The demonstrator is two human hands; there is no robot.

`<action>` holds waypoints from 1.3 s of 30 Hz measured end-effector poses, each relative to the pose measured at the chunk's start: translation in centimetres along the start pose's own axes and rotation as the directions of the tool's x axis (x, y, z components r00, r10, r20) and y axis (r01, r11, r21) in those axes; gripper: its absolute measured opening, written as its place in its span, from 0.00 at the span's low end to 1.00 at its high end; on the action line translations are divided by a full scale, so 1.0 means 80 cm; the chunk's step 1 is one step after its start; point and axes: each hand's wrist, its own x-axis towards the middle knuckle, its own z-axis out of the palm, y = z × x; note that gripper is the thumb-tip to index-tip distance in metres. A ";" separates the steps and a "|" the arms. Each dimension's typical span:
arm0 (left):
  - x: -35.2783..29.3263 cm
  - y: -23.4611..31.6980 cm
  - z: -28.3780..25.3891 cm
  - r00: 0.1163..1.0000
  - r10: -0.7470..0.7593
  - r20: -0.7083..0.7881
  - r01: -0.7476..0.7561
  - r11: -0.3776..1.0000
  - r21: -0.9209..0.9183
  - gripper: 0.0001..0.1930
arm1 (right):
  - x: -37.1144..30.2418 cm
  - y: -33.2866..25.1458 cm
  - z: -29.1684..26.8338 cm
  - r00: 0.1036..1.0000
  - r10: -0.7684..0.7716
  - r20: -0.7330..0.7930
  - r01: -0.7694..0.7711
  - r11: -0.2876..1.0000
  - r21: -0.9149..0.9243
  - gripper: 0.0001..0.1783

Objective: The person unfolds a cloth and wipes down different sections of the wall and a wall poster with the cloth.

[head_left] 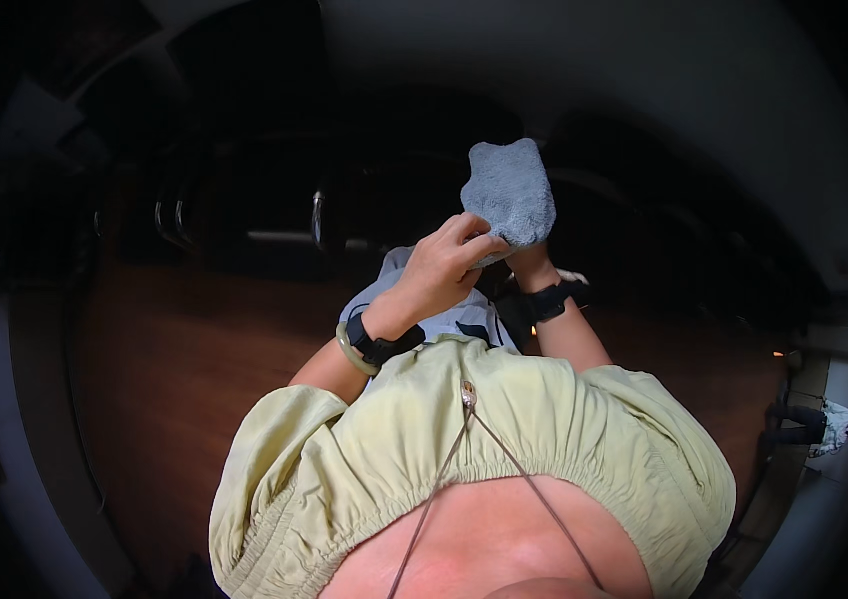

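A grey, fuzzy mitt-like cloth (509,195) with a wavy far edge stands up in front of me. It covers my right hand (528,260), leaving only the heel of the hand and the wrist showing, so its fingers are hidden. My left hand (451,258) pinches the near left edge of the cloth between thumb and bent fingers. Both forearms reach forward from my light green top, each with a black band at the wrist. A pale bangle (349,349) sits beside the left band.
Beyond my hands, dark furniture with shiny curved metal legs (318,220) lines the far side. Brown wooden flooring (184,369) spreads around me. At the far right, a person (829,427) in a light top and dark trousers is some way off.
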 end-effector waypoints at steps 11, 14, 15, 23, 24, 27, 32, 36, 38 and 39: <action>0.026 -0.136 -0.038 0.963 -0.108 0.246 0.108 0.994 0.013 0.24 | 0.043 0.154 0.058 0.992 0.127 -0.028 -0.117 0.963 0.242 0.21; 0.049 -0.139 -0.023 0.973 -0.093 0.210 0.078 0.994 0.081 0.24 | 0.078 0.164 0.024 0.999 0.050 0.002 -0.050 0.978 0.203 0.22; 0.053 -0.137 -0.027 0.980 -0.062 0.190 0.044 0.994 0.095 0.24 | 0.090 0.155 0.023 1.000 0.017 0.008 -0.018 0.971 0.238 0.22; 0.065 -0.119 -0.029 0.980 -0.060 0.188 0.049 0.997 0.061 0.23 | 0.086 0.138 -0.002 0.989 -0.026 -0.143 -0.011 0.966 -0.257 0.26; 0.066 -0.119 -0.031 0.978 -0.067 0.196 0.063 0.998 0.030 0.23 | 0.078 0.131 0.000 0.985 0.022 -0.172 -0.024 1.000 -0.011 0.26; 0.066 -0.120 -0.020 0.968 -0.076 0.239 0.097 0.992 -0.075 0.23 | 0.073 0.077 0.011 0.976 0.046 -0.212 -0.123 0.922 -0.367 0.15; 0.044 -0.126 0.047 0.928 -0.064 0.366 0.187 0.931 -0.312 0.21 | 0.056 0.022 -0.016 1.000 -0.018 0.022 0.026 0.247 -0.969 0.11; 0.048 -0.158 0.098 0.909 0.096 0.406 0.094 0.900 -0.425 0.19 | 0.030 0.041 -0.052 0.999 -0.002 -0.045 -0.045 0.075 -0.996 0.10; 0.058 -0.181 0.148 0.914 0.163 0.371 0.033 0.883 -0.468 0.18 | 0.011 0.065 -0.083 0.993 -0.061 -0.103 -0.097 0.096 -0.991 0.11; 0.054 -0.184 0.170 0.920 0.177 0.350 0.007 0.885 -0.466 0.18 | -0.004 0.074 -0.096 0.987 -0.094 -0.129 -0.118 0.121 -0.986 0.12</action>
